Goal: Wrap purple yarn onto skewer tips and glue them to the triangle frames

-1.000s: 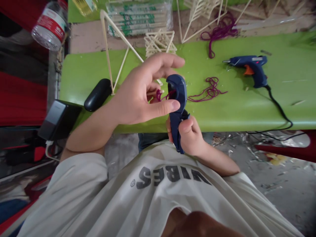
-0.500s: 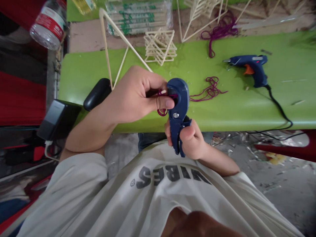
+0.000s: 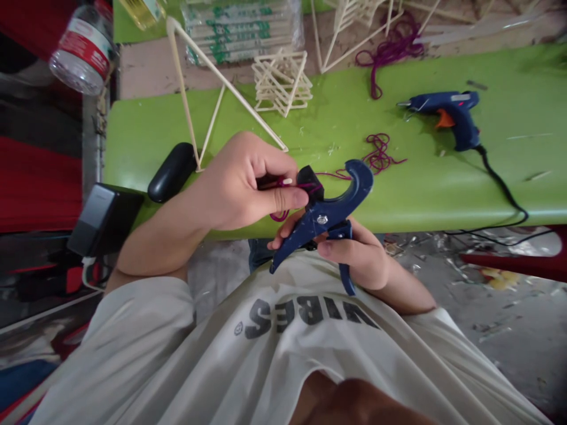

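Observation:
My left hand [image 3: 248, 186] pinches purple string [image 3: 280, 216] between thumb and fingers, and the pale end of a thin wooden stick [image 3: 287, 181] shows there too. My right hand [image 3: 361, 254] grips the handles of a blue pipe cutter [image 3: 322, 219]. Its jaws are spread apart, with the dark blade side by my left thumb and the curved hook to the right. The string passes by the blade side and runs on to a loose tangle [image 3: 378, 154] on the green table. How much of the stick lies inside my left hand is hidden.
On the green table [image 3: 443, 195] are a triangular stick frame [image 3: 221, 74], a stacked stick lattice [image 3: 283, 82], a blue glue gun [image 3: 447, 109] with a cord, and a black case [image 3: 172, 171]. Behind them lie packaged sticks [image 3: 243, 29] and more purple string [image 3: 394, 47]. A bottle [image 3: 84, 50] stands left.
The pipe cutter has opened: its hook has swung away to the right and its handles have spread. My right hand has loosened round them. My left hand keeps its pinch on the string.

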A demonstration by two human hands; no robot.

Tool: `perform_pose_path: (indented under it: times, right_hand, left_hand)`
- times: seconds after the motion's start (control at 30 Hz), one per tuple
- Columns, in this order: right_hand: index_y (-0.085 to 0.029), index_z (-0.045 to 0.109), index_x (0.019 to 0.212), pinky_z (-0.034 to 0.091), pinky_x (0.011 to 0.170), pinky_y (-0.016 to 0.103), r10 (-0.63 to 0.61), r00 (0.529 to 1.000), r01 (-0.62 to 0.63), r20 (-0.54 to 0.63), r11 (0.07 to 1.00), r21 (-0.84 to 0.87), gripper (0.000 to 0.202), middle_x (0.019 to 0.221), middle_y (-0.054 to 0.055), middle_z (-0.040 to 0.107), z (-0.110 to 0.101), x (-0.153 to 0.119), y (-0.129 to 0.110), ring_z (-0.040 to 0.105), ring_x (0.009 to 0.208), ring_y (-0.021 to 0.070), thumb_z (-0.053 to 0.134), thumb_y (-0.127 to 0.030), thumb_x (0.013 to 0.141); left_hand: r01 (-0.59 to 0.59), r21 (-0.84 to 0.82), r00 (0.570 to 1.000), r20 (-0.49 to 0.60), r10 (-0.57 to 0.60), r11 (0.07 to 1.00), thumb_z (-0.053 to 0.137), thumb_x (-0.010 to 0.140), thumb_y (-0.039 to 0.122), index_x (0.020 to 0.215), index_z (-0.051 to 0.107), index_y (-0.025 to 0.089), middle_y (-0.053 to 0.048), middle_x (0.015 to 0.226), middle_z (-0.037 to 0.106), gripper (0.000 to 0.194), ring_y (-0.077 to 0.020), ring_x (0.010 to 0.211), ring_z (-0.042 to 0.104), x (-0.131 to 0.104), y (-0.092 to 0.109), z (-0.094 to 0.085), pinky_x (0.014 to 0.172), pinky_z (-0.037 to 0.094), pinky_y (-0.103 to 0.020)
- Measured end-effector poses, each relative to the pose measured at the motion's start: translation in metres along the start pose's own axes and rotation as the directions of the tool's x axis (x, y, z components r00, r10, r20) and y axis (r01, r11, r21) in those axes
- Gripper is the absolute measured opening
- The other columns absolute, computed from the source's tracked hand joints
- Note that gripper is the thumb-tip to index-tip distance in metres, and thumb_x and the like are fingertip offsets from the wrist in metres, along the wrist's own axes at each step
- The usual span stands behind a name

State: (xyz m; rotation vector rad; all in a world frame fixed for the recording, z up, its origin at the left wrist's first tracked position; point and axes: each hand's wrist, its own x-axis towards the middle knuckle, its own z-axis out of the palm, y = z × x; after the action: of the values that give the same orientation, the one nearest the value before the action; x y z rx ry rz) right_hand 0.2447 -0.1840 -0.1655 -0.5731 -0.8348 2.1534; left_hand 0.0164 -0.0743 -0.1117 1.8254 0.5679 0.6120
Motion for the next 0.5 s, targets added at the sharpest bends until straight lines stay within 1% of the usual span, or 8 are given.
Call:
perform_pose_path:
  times: [0.1,0.2,0.3,0.37,0.43,0.47,0.5]
  right_hand:
    - [-0.017,0.083,0.122,0.066,0.111,0.057,0.029,0.999,-0.029,0.020,1.000,0.003,0.034,0.119,0.014,0.083,0.000,-0.003,-0.006,0.080,0.118,0.0360,0.080,-0.036,0.094]
    - [-0.018,0.083,0.120,0.068,0.106,0.057,0.075,0.997,-0.076,0.023,0.997,0.031,0.032,0.115,0.012,0.083,-0.001,-0.007,-0.014,0.081,0.113,0.0356,0.080,-0.035,0.094]
    - [-0.019,0.083,0.114,0.069,0.102,0.056,0.145,0.988,-0.146,0.051,0.989,0.003,0.027,0.112,0.011,0.083,-0.001,-0.010,-0.023,0.082,0.109,0.0353,0.081,-0.035,0.093]
    - [-0.019,0.084,0.109,0.071,0.096,0.055,0.165,0.986,-0.165,0.036,0.986,-0.019,0.025,0.108,0.011,0.083,-0.002,-0.012,-0.029,0.083,0.103,0.0353,0.081,-0.036,0.092]
    - [-0.018,0.084,0.107,0.072,0.087,0.054,0.165,0.986,-0.165,0.001,0.986,-0.012,0.026,0.103,0.012,0.083,-0.006,-0.014,-0.035,0.084,0.096,0.0356,0.080,-0.038,0.091]
    - [-0.018,0.083,0.107,0.072,0.085,0.054,0.151,0.988,-0.151,-0.032,0.989,-0.003,0.027,0.101,0.012,0.083,-0.009,-0.015,-0.039,0.084,0.093,0.0354,0.080,-0.039,0.090]
    - [-0.019,0.083,0.107,0.071,0.086,0.056,0.128,0.989,-0.128,-0.069,0.992,0.003,0.028,0.099,0.012,0.082,-0.014,-0.016,-0.044,0.084,0.092,0.0352,0.081,-0.040,0.089]
  left_hand:
    - [0.018,-0.035,0.998,0.053,-0.016,0.999,0.098,0.086,0.042,0.071,0.069,0.026,0.001,0.057,0.066,0.036,-0.0121,0.043,0.047,-0.002,0.002,-0.001,0.039,0.030,-0.032]
    - [0.005,-0.043,0.998,0.068,-0.002,0.999,0.099,0.082,0.040,0.070,0.069,0.027,0.002,0.053,0.060,0.035,-0.0118,0.044,0.041,-0.003,0.000,-0.003,0.039,0.025,-0.031]
    - [0.068,-0.058,0.996,0.069,-0.064,0.996,0.093,0.089,0.036,0.066,0.066,0.026,0.001,0.052,0.057,0.037,-0.0113,0.043,0.040,-0.003,0.003,-0.001,0.039,0.023,-0.031]
    - [0.116,-0.072,0.992,0.056,-0.112,0.991,0.087,0.095,0.034,0.064,0.065,0.024,0.000,0.053,0.056,0.039,-0.0110,0.043,0.040,-0.003,0.007,0.001,0.039,0.024,-0.031]
    - [0.104,-0.118,0.993,0.061,-0.097,0.988,0.087,0.095,0.035,0.062,0.063,0.023,0.000,0.052,0.053,0.042,-0.0103,0.042,0.040,-0.004,0.012,0.001,0.040,0.024,-0.030]
    - [0.095,-0.144,0.993,0.079,-0.084,0.985,0.088,0.094,0.034,0.061,0.063,0.022,0.000,0.052,0.053,0.043,-0.0104,0.043,0.041,-0.005,0.014,0.001,0.040,0.025,-0.030]
    - [0.085,-0.170,0.992,0.105,-0.067,0.982,0.088,0.094,0.032,0.062,0.064,0.022,0.000,0.053,0.054,0.041,-0.0106,0.044,0.043,-0.007,0.016,0.001,0.041,0.027,-0.029]
